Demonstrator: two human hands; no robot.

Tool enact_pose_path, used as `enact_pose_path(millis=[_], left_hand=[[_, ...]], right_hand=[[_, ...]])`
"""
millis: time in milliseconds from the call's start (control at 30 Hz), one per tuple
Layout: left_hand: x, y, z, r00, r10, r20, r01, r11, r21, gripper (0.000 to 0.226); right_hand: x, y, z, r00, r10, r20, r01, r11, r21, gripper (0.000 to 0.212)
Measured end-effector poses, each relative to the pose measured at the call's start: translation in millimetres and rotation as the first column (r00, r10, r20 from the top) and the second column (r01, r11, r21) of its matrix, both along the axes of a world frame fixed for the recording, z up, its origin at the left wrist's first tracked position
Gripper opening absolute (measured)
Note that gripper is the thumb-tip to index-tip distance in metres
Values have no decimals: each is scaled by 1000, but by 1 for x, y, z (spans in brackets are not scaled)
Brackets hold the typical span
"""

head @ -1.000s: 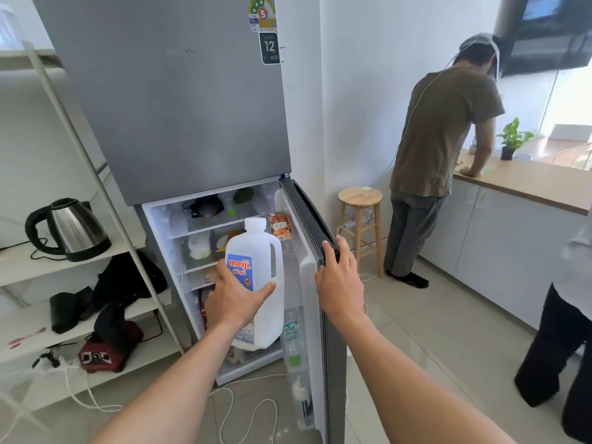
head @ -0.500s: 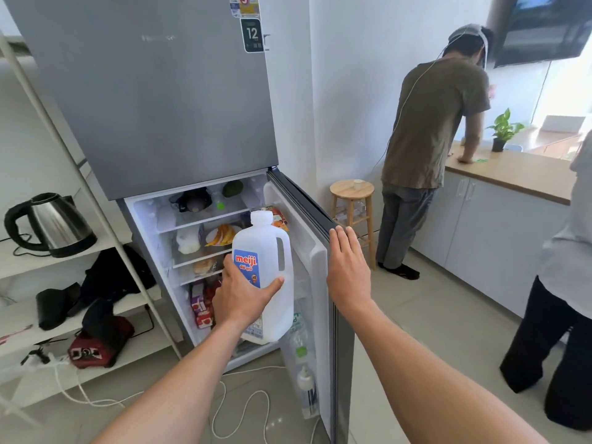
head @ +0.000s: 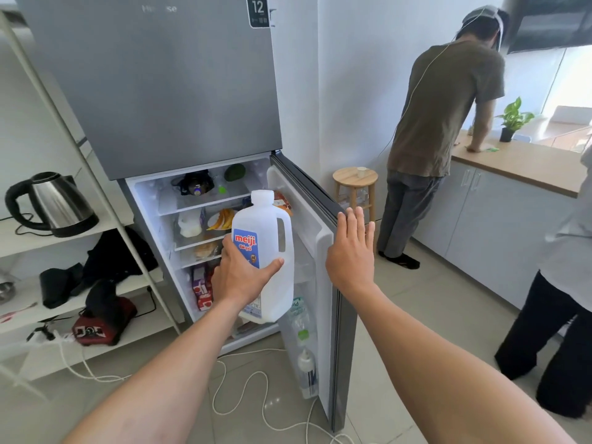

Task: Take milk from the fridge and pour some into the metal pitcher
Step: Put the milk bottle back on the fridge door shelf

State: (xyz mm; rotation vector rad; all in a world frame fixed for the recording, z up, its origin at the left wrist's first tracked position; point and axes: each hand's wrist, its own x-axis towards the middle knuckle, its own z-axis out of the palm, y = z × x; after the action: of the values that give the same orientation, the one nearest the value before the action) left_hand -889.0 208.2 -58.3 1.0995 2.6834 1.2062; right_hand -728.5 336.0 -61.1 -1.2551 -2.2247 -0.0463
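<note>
A white plastic milk jug (head: pixel 272 229) with a blue and red label is held upright in front of the open lower compartment of the grey fridge (head: pixel 153 91). My left hand (head: pixel 240 277) grips the jug around its lower body. My right hand (head: pixel 350 251) is flat, fingers straight and together, against the outer top edge of the open fridge door (head: pixel 323 283). No metal pitcher is in view.
White shelving at left holds a steel kettle (head: pixel 51 203), black bags and a red device. White cables lie on the floor below the fridge. A person (head: pixel 442 123) leans on the wooden counter (head: pixel 528 165) at right, near a stool (head: pixel 354 187); another person (head: pixel 560 299) stands at far right.
The jug has come further out of the fridge and towards me. My right hand let go of the door's edge and now lies flat on its outer side. The view tilted down.
</note>
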Motion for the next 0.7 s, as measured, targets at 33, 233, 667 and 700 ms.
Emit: enact_pose_path(millis=[33,233,667,700], left_hand=[[-3,-1,0,1000,2,4,-2,1000,9,108],[-17,-12,-12,992,11,125,-24,995,102,99],[-47,-55,-43,965,-133,227,132,991,23,106],[-50,-57,-46,962,-132,238,133,991,12,107]], right_hand=[[-2,0,-1,999,-30,21,30,999,19,63],[-31,-15,1,981,183,-68,-176,980,95,49],[-91,-35,-24,838,439,-324,-544,639,-544,30],[-96,-36,-26,840,441,-316,-541,638,-548,28]])
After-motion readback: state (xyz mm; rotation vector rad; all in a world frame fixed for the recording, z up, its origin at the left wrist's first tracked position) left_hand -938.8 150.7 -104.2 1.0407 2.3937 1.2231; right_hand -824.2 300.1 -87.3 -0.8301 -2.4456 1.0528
